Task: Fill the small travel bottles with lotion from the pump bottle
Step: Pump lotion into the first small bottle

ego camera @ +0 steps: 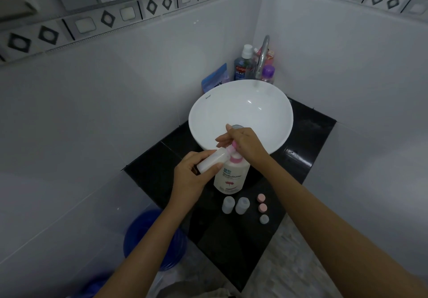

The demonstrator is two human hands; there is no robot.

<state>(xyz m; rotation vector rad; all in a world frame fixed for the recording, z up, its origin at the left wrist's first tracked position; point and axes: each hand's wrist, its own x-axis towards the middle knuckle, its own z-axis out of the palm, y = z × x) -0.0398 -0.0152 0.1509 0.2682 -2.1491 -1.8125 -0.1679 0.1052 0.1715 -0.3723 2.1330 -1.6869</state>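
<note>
Left hand (188, 177) clamps a tilted travel bottle (212, 161) mouth-to-nozzle at the pump bottle (231, 177) on the table (162, 163), right hand (243, 142) wrapped over the pump head; best press slowly, keeping mouth under spout.

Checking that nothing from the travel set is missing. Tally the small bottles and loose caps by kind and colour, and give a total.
Small translucent plastic travel bottles: 3, one tilted in the left hand at the pump bottle's nozzle, two upright on the black counter
Round pink caps: 2
Round grey cap: 1
Total: 6
</note>
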